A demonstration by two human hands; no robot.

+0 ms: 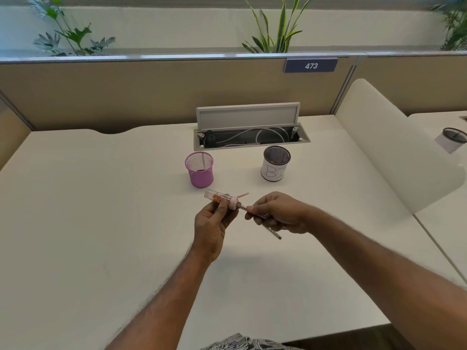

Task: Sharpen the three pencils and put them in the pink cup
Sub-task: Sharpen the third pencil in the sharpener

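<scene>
Left hand: fingers curled round a clear, tube-shaped sharpener, held above the counter and lying roughly level, its clear end pointing left and far. Orange matter shows inside the clear body. The right end of the sharpener carries a pink collar, from which a thin pink piece sticks out to the far right.

Right hand: fingers pinched narrow on a dark pencil. The pencil runs from the pink collar, through the grip, and out below the palm toward the near right. Its tip is inside the sharpener and cannot be seen (whether the hand holds more than one pencil cannot be told).

Both hands are close together, near the middle of the counter, not resting on it.

The pink cup stands upright on the counter just beyond the left hand, apart from it. It is of mesh; no pencil rises above its rim.

To the right of the pink cup, well apart, stands a dark mesh cup wrapped in white paper with handwritten letters.

Beyond both cups a cable tray is sunk in the counter, lid raised, pale cables inside.

A beige partition closes the far edge, bearing a blue plate marked 473. Green plants stand behind it. A white curved screen bounds the right side.
</scene>
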